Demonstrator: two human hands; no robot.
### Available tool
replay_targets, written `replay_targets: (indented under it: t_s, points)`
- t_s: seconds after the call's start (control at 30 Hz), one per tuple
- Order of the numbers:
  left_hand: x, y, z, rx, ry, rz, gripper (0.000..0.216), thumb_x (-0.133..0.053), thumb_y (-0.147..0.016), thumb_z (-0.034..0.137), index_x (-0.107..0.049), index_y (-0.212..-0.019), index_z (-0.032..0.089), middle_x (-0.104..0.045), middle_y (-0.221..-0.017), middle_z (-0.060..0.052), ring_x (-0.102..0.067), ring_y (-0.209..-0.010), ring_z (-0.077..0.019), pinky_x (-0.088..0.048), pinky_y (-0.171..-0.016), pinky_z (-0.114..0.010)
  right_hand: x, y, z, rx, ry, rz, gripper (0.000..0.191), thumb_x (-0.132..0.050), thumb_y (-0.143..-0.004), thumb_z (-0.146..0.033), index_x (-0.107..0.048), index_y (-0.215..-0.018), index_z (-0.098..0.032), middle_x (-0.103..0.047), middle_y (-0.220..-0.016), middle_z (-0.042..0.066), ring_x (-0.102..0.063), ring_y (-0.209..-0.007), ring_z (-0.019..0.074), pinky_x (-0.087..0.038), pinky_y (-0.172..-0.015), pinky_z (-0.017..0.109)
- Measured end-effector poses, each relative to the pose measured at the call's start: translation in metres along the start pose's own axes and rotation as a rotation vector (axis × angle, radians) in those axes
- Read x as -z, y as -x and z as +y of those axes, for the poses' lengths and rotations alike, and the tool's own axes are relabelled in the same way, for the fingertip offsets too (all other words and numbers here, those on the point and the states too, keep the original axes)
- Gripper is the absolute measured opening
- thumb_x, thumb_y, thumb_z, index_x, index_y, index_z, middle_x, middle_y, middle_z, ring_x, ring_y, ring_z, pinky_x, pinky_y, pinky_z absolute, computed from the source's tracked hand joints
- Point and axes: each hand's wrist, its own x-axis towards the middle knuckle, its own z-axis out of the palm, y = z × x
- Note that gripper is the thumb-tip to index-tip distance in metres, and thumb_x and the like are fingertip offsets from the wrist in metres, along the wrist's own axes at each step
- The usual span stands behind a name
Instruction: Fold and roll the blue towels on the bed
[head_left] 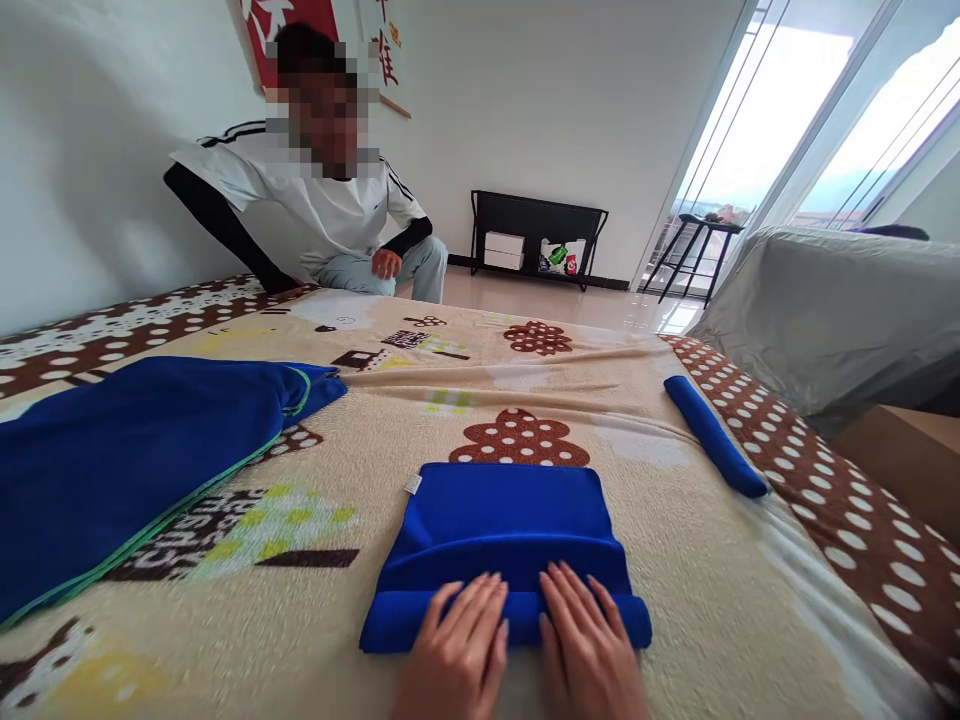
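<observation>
A blue towel (514, 500) lies in front of me, its near end rolled into a tube and its far part flat with a slight ridge. A small white tag sticks out at its far left corner. My left hand (459, 640) rests on the left half of the roll, fingers stretched forward. On the right half lies my right hand (589, 640), palm down with fingers extended. Both hands press on the roll without gripping it. A finished-looking blue roll (716, 437) lies apart at the right side of the bed.
A larger blue cloth (150, 430) with green edging spreads at the left on the patterned blanket (390, 420). A person in a white shirt (330, 215) sits at the bed's far left. Beyond stand a black rack (536, 225), a stool (697, 235) and a plastic-covered sofa (840, 300).
</observation>
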Motion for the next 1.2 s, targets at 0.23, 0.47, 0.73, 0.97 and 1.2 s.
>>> replay_targets:
  t_s: [0.23,0.47,0.73,0.97,1.2]
  points:
    - [-0.002,0.023,-0.03,0.145,-0.083,-0.035,0.038,-0.048,-0.095,0.029,-0.06,-0.129,0.017,-0.07,-0.127,-0.004,-0.066,-0.112,-0.0168,-0.041,-0.095,-0.033,0.002,0.005,0.013,-0.161,0.079,-0.066,0.051,-0.033,-0.103,-0.047,-0.059,-0.132,-0.015,-0.059,-0.136,0.005,-0.064,-0.117,0.0204,-0.042,-0.094,0.039]
    - [0.005,0.035,-0.038,0.206,-0.079,0.061,0.038,-0.052,-0.091,0.021,-0.061,-0.128,0.021,-0.075,-0.115,-0.003,-0.071,-0.101,-0.0185,-0.03,-0.106,-0.04,0.001,0.008,0.016,-0.179,0.088,-0.051,0.046,-0.035,-0.102,-0.039,-0.065,-0.124,-0.013,-0.065,-0.129,0.01,-0.065,-0.115,0.0249,-0.033,-0.104,0.046]
    - [-0.009,0.005,-0.008,0.037,-0.033,-0.062,0.042,-0.052,-0.093,0.03,-0.06,-0.132,0.017,-0.066,-0.132,-0.003,-0.065,-0.117,-0.0176,-0.048,-0.095,-0.031,-0.007,-0.013,-0.027,-0.167,-0.108,-0.013,0.039,-0.038,-0.101,-0.033,-0.062,-0.13,-0.023,-0.056,-0.14,-0.002,-0.058,-0.125,0.0161,-0.037,-0.104,0.035]
    - [-0.005,0.024,-0.026,0.12,-0.043,-0.081,0.045,-0.051,-0.094,0.032,-0.058,-0.135,0.017,-0.065,-0.134,-0.004,-0.064,-0.119,-0.019,-0.049,-0.095,-0.032,-0.002,-0.008,-0.012,-0.06,-0.066,-0.129,0.044,-0.045,-0.099,-0.039,-0.055,-0.138,-0.022,-0.05,-0.145,-0.001,-0.056,-0.128,0.0169,-0.046,-0.1,0.032]
    - [0.005,0.045,-0.051,0.202,-0.049,-0.064,0.043,-0.049,-0.096,0.033,-0.056,-0.136,0.019,-0.068,-0.13,-0.003,-0.066,-0.115,-0.0167,-0.044,-0.099,-0.032,0.002,0.009,0.02,-0.168,0.062,-0.198,0.05,-0.035,-0.102,-0.047,-0.058,-0.136,-0.018,-0.055,-0.141,0.003,-0.06,-0.124,0.0212,-0.049,-0.097,0.039]
